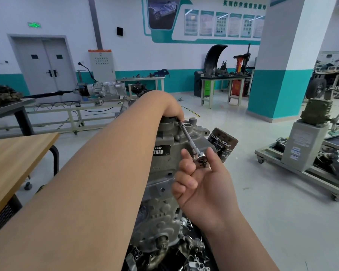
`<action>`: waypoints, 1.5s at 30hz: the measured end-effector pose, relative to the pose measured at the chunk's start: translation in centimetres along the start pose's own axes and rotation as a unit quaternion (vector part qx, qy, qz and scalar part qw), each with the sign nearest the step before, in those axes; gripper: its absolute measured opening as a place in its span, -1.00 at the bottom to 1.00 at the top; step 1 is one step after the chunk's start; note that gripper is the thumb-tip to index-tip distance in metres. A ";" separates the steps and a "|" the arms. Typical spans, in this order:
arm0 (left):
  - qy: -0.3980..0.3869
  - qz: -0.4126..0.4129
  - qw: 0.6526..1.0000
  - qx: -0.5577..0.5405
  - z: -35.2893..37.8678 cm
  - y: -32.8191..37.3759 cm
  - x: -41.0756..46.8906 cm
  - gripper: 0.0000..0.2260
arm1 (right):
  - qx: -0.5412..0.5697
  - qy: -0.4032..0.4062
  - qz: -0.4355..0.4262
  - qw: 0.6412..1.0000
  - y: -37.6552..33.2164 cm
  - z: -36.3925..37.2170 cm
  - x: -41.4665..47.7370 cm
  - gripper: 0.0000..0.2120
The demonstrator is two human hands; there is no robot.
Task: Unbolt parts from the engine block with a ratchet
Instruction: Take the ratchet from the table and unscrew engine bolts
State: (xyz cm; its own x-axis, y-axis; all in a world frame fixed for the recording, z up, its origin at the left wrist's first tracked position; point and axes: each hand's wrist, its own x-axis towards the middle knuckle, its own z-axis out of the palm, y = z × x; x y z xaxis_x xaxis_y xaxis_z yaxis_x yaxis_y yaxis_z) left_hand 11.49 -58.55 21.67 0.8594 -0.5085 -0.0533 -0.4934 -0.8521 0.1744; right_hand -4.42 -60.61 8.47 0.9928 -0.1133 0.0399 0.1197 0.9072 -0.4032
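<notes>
Workshop floor is seen beyond the engine block [163,174]. Held by the right hand [203,184], the ratchet [188,137] is pointed away toward the left hand [170,106], its grip hidden.

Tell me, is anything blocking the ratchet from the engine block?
Nothing visible. The right hand holds the ratchet by its head; the left hand covers its far end atop the engine block, so that contact is hidden.
</notes>
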 end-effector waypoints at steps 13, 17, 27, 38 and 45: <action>-0.021 -0.005 1.000 0.003 -0.2 0.2 0.2 -0.44 | -0.457 0.131 -0.166 0.864 -1.8 0.6 -0.1 -0.88; -0.021 -0.005 1.000 0.003 -0.1 0.1 0.1 -0.44 | -0.590 0.147 -0.187 0.771 -2.5 1.1 -0.1 -0.89; 0.003 0.019 1.000 0.015 -0.2 0.0 -0.6 -0.56 | -0.589 0.155 -0.207 0.766 -2.2 1.2 0.3 -0.89; 0.023 0.022 0.999 0.002 0.1 -0.1 -0.9 -0.52 | -0.194 0.060 -0.064 0.977 -1.8 1.1 0.1 -0.77; 0.024 0.019 1.000 0.005 0.1 -0.5 -0.4 -0.68 | -0.083 0.043 -0.026 0.995 -1.5 0.3 0.0 -0.67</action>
State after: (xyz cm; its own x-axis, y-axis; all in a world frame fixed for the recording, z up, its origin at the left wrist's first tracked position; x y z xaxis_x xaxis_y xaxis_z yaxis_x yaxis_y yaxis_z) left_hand 11.36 -57.90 21.51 0.8450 -0.5347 -0.0003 -0.5273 -0.8334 0.1655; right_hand -4.61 -61.80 9.35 0.9800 -0.1987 -0.0103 0.1607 0.8212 -0.5476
